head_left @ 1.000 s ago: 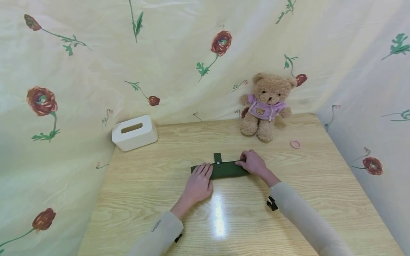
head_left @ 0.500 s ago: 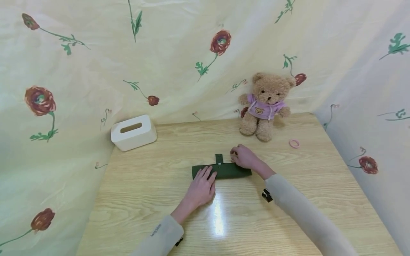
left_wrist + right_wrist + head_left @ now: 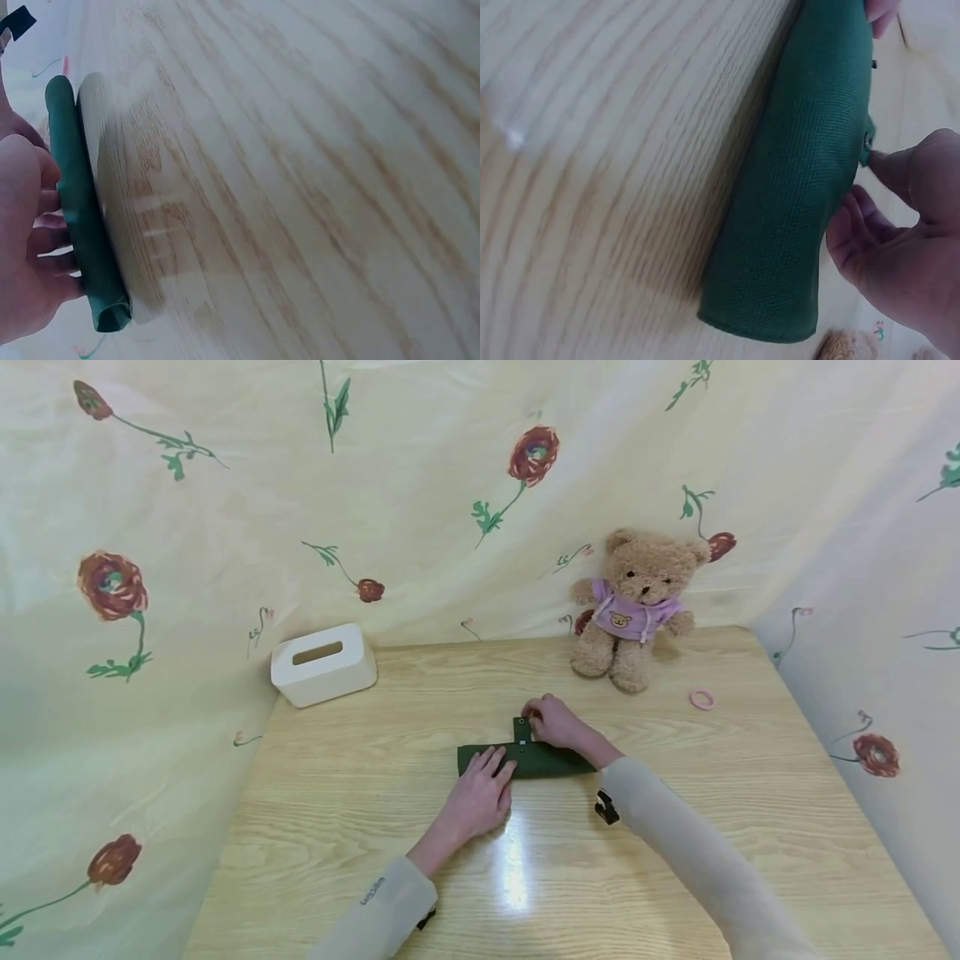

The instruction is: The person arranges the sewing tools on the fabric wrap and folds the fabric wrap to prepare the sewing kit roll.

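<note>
A dark green textured roll-up case (image 3: 551,762) lies rolled on the wooden table, hollow at its end in the left wrist view. From its far side sticks out a short strap (image 3: 521,727) with a snap button. My left hand (image 3: 477,792) rests on the left half of the case, fingers spread over it. With curled fingers my right hand (image 3: 561,725) pinches the strap's right edge near its tip. In the right wrist view, a digit of my right hand (image 3: 915,217) meets the strap (image 3: 868,141), and other fingers bend beside the case (image 3: 787,187).
A white tissue box (image 3: 324,665) stands at the table's back left corner. At the back right a teddy bear (image 3: 637,610) in a purple hoodie leans against the flowered cloth (image 3: 420,485). A pink ring (image 3: 702,699) lies right of the bear on the table (image 3: 337,793).
My right hand has left the right end of the case and moved left to the strap. The left hand stays on the case. The head view has shifted slightly.
</note>
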The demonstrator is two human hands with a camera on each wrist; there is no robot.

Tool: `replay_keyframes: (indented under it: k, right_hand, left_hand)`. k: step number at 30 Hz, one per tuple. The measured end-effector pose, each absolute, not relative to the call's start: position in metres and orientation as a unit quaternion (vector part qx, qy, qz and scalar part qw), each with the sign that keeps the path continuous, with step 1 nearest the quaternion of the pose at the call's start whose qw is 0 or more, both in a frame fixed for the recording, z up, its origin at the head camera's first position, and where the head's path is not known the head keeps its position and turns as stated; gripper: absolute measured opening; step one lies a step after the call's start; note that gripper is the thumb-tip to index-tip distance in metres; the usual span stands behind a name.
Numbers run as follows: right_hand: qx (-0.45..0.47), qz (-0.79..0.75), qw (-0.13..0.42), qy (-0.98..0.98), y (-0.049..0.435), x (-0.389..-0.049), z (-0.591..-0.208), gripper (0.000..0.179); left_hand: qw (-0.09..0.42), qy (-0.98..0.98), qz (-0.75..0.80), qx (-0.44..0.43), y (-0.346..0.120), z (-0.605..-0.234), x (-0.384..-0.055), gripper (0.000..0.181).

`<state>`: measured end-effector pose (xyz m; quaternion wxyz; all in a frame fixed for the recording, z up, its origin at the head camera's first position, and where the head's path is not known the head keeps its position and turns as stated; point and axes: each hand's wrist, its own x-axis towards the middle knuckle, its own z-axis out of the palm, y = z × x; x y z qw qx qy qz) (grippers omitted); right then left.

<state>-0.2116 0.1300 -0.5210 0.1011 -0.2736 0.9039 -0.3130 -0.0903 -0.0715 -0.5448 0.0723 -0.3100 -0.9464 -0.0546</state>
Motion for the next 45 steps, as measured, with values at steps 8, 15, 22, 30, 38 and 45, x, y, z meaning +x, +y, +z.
replay_keyframes:
  k: [8,15,22,30,38,45]
  right_hand:
    - [-0.238,-0.435,0.125,0.859,0.135,-0.201,-0.52,0.01]
    - [-0.26,-0.438,0.108,0.854,0.139,-0.184,-0.52,0.015]
    - [-0.294,-0.427,0.083,0.851,0.142,-0.172,-0.524,0.015]
    - [-0.335,-0.388,0.036,0.858,0.142,-0.161,-0.527,0.018]
    - [-0.371,-0.365,-0.022,0.854,0.142,-0.158,-0.539,0.021]
    - [-0.364,-0.383,-0.039,0.848,0.143,-0.156,-0.544,0.022]
  left_hand:
    - [0.081,-0.944,-0.087,-0.308,-0.073,-0.55,-0.092,0.04]
    - [0.065,-0.942,-0.112,-0.308,-0.074,-0.55,-0.094,0.039]
    - [0.065,-0.943,-0.112,-0.308,-0.074,-0.547,-0.094,0.039]
    - [0.077,-0.941,-0.106,-0.311,-0.073,-0.548,-0.094,0.038]
    - [0.084,-0.94,-0.103,-0.314,-0.073,-0.549,-0.094,0.036]
    - [0.09,-0.938,-0.112,-0.315,-0.072,-0.548,-0.094,0.036]
